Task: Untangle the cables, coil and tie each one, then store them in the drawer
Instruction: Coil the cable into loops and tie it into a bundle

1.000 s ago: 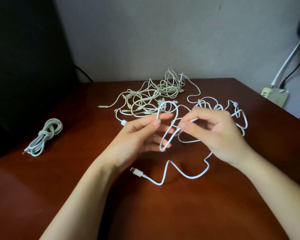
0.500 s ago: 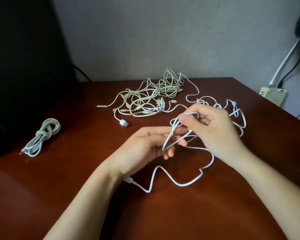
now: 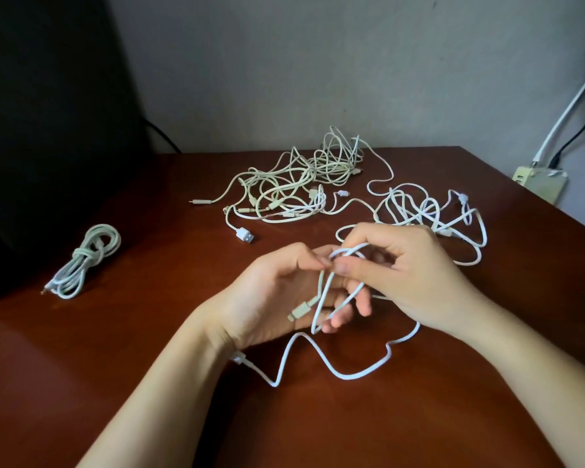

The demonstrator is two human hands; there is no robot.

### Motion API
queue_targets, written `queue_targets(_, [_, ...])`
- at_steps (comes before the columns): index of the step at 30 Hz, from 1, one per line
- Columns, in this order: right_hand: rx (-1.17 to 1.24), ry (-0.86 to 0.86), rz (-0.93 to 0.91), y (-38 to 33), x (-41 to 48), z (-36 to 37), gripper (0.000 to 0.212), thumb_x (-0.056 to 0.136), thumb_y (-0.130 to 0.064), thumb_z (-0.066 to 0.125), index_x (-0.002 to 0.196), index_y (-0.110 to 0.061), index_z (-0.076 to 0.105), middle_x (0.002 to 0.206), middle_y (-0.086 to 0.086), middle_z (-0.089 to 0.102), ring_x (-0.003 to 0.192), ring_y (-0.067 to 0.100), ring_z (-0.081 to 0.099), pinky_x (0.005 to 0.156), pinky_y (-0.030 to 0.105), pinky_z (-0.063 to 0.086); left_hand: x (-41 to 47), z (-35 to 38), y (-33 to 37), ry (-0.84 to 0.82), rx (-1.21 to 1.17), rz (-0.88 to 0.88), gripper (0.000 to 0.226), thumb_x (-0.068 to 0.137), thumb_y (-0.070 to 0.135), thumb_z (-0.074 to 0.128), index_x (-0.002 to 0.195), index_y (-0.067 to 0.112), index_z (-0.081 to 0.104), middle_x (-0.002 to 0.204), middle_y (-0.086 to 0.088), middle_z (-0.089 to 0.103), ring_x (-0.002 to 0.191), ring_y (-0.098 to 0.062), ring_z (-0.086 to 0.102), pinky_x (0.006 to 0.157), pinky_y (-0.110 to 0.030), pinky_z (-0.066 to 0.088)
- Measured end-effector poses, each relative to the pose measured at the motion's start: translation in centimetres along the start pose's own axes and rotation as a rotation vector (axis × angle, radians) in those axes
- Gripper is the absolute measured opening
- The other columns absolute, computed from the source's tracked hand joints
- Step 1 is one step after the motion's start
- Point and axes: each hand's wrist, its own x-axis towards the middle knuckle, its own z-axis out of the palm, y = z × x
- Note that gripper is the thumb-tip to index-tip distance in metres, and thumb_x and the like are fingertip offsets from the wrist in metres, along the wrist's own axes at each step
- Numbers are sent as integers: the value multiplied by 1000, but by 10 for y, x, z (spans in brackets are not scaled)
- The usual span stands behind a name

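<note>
Looping between both hands at the middle of the frame, a white cable (image 3: 347, 377) is held just above the table (image 3: 142, 373). Its gathered loops are pinched at the top between thumb and forefinger of the left hand (image 3: 277, 298), whose other fingers are curled beneath them. The same strand is clamped between thumb and forefinger of the right hand (image 3: 409, 275), close against the left. A small connector (image 3: 299, 310) is seen dangling by the left palm, and the slack is laid in waves toward the lower centre. A white tangle (image 3: 429, 214) is spread behind the right hand, a cream tangle (image 3: 294, 190) at upper centre. A tied coil (image 3: 85, 261) is set well apart at the left edge. A power strip (image 3: 541, 182) is seen at the right, beyond the table.
</note>
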Motion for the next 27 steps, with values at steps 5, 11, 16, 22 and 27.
queue_targets(5, [-437,117,-89,3,1,0,25,89,-44,51,80,-24,61,58,-16,48,52,0,46,53,12,30,6,4,-5,97,147,-28,46,65,1,37,105,14,54,69,-7,46,55,-11,30,53,-25,21])
queue_targets(11, [-500,216,-163,4,0,-2,25,93,-39,45,104,-22,61,84,-29,47,69,-6,51,64,11,37,8,7,-6,222,256,97,35,63,-2,34,91,9,51,73,-11,46,55,-15,29,51,-25,23])
queue_targets(16, [-451,218,-31,9,4,-9,41,92,-42,41,126,-24,53,111,-14,54,85,9,54,75,15,42,7,3,0,388,130,207,43,69,-1,34,108,4,49,64,-8,49,50,-12,28,46,-21,24])
queue_targets(22, [-621,-101,174,15,2,-3,41,84,-54,47,123,-40,50,92,-19,59,79,4,57,77,31,48,6,5,6,560,146,304,14,95,18,37,98,8,46,58,-1,43,48,-8,23,48,-21,16])
queue_targets(27, [-657,-46,26,19,0,0,21,89,-42,58,101,-29,70,78,-11,60,73,-6,51,66,10,37,6,-7,5,800,143,312,21,104,17,31,109,10,51,56,6,40,49,-7,21,46,-18,20])
